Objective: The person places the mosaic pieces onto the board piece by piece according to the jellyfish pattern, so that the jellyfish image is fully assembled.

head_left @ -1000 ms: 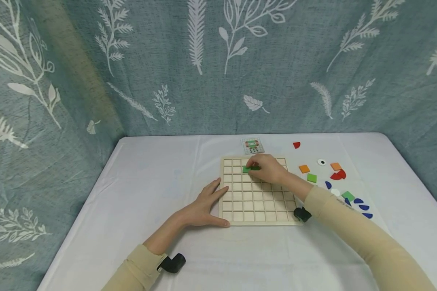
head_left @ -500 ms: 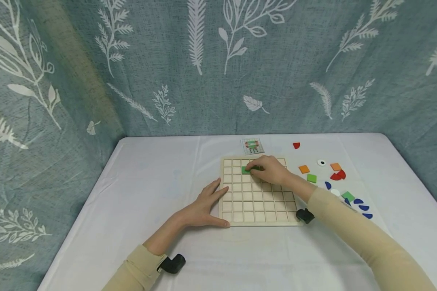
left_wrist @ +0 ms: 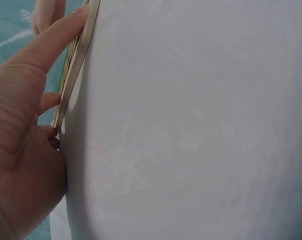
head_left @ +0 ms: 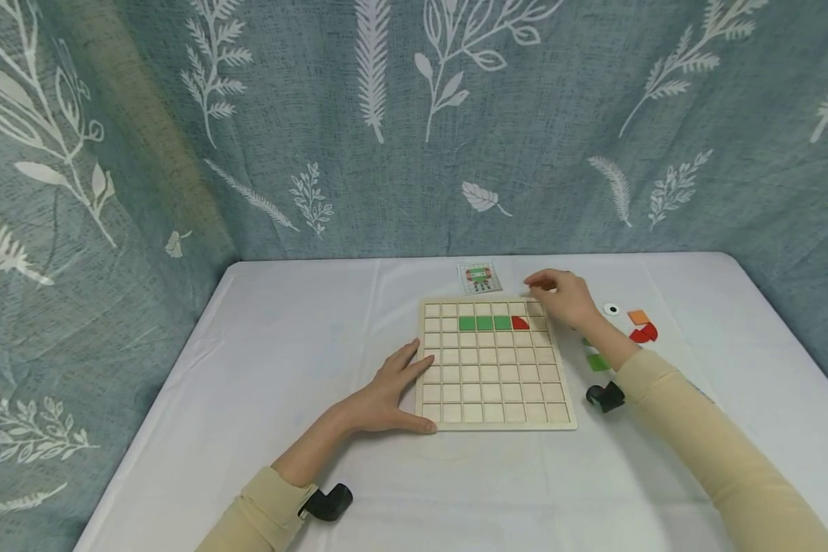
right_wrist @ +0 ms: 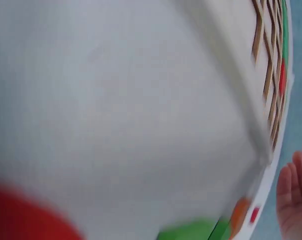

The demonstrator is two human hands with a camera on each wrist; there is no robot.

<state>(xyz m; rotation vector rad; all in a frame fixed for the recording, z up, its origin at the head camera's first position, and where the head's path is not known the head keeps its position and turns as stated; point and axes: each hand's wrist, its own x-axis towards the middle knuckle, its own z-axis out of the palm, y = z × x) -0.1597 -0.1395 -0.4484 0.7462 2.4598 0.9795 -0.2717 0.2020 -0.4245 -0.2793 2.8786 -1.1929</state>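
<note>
A wooden grid board lies on the table. In its second row from the back, three green squares sit side by side with a red quarter-circle piece at their right. My left hand rests with fingers spread at the board's left edge; in the left wrist view the thumb touches the rim. Over the board's back right corner hovers my right hand, its fingers loosely bent. Nothing shows between those fingers in the right wrist view.
Behind the board lies a small pattern card. To the right are a white disc with a black dot, an orange square, red pieces and a green square. My right arm hides other pieces.
My right hand has left the green squares and moved right and back, off the board's second row. The row's green squares and red piece now show fully. My left hand has stayed put.
</note>
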